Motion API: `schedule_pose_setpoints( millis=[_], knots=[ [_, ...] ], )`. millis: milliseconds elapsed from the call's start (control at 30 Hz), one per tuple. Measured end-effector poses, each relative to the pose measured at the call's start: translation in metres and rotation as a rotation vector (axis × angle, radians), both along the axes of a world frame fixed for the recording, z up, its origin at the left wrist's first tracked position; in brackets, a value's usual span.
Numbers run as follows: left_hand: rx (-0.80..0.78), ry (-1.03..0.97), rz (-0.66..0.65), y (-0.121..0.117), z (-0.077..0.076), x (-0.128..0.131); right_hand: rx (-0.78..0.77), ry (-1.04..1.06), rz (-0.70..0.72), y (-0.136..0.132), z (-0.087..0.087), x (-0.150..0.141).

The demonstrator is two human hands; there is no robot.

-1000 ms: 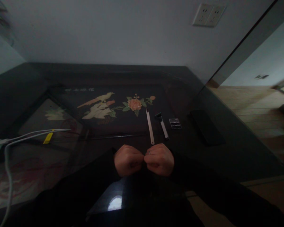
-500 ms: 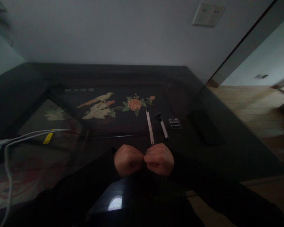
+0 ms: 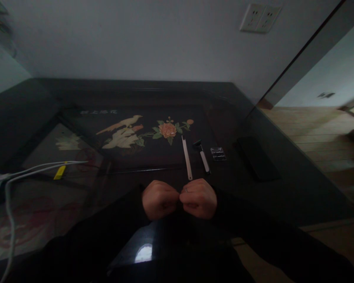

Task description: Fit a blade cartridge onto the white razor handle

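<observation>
Resting at the near side of the dark glossy counter [image 3: 286,200], the left hand [image 3: 160,199] and the right hand [image 3: 198,199] meet knuckle to knuckle, fingers of both curled in; whether they pinch anything between them cannot be told. A thin ring circles a finger of the right hand. Just beyond that hand lies a long pale strip [image 3: 187,158], its near end close to the knuckles. To its right sit a razor [image 3: 203,157], then a small clear pack [image 3: 218,154], and farther right a flat black case [image 3: 257,159].
</observation>
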State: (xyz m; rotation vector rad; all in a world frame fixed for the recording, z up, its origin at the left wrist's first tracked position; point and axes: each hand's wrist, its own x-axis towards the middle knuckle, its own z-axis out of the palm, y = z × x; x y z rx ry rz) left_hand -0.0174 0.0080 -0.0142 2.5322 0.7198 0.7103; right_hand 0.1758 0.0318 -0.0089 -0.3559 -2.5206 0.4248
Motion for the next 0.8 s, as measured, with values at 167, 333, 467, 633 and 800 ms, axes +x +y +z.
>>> schedule_pose_setpoints(
  millis=[167, 333, 467, 633, 800],
  knots=[
    [0.007, -0.045, 0.048, -0.0016, -0.0014, 0.0024, 0.0, -0.02, -0.012, 0.0001, -0.0016, 0.0003],
    [0.002, -0.071, 0.053, -0.0018, 0.0, 0.0036, -0.006, -0.026, -0.023, 0.0, -0.0033, 0.0006],
    [-0.001, -0.075, 0.054, -0.0018, 0.0008, 0.0034, -0.009, -0.047, -0.017, 0.0, -0.0028, 0.0009],
    [0.001, -0.055, 0.048, -0.0014, 0.0003, 0.0029, -0.005, -0.043, -0.019, 0.0002, -0.0027, 0.0012],
    [0.009, -0.052, 0.031, -0.0005, 0.0009, 0.0026, 0.02, -0.112, -0.029, 0.0004, -0.003, 0.0013]
  ],
)
